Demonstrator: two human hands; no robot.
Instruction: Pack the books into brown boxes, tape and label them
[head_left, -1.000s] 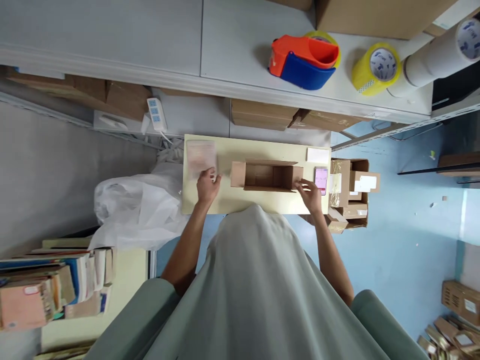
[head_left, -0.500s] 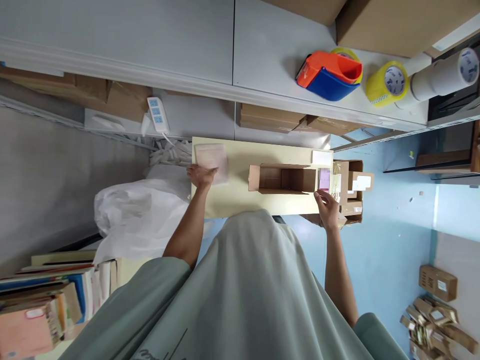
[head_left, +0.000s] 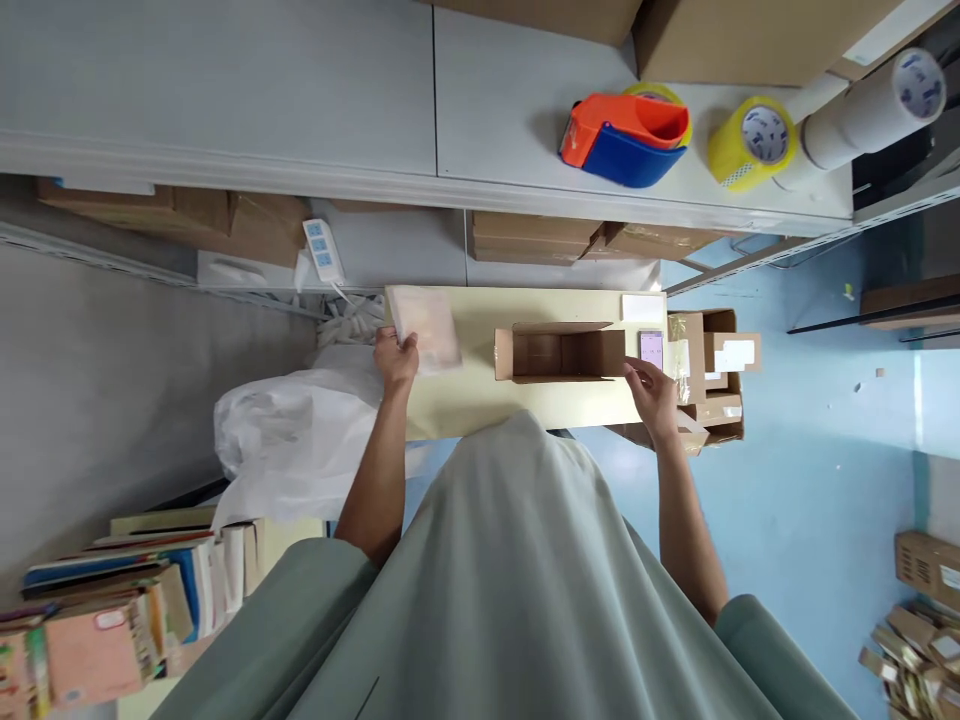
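Note:
A pale, thin wrapped packet (head_left: pixel 427 328) is at the left end of the cream table (head_left: pixel 480 405), its near-left edge pinched by my left hand (head_left: pixel 396 358). Right of the middle lies an open cardboard box (head_left: pixel 561 356) with flaps spread and no contents visible inside. My right hand (head_left: pixel 651 392) pinches the flap at the box's right end. Just beyond that hand a phone with a lit screen (head_left: pixel 651 348) lies beside a white card (head_left: pixel 642 307).
On the shelf above stand an orange and blue tape dispenser (head_left: pixel 626 138), a yellow tape roll (head_left: pixel 754 143) and white rolls (head_left: pixel 877 110). White plastic wrap (head_left: pixel 300 430) bulges at the left, above stacked books (head_left: pixel 105 620). Cartons (head_left: pixel 712 370) adjoin the table's right end.
My left hand has closed on the packet's edge and tilted it up slightly. My right hand has shifted a little left onto the box flap. The camera view has shifted slightly.

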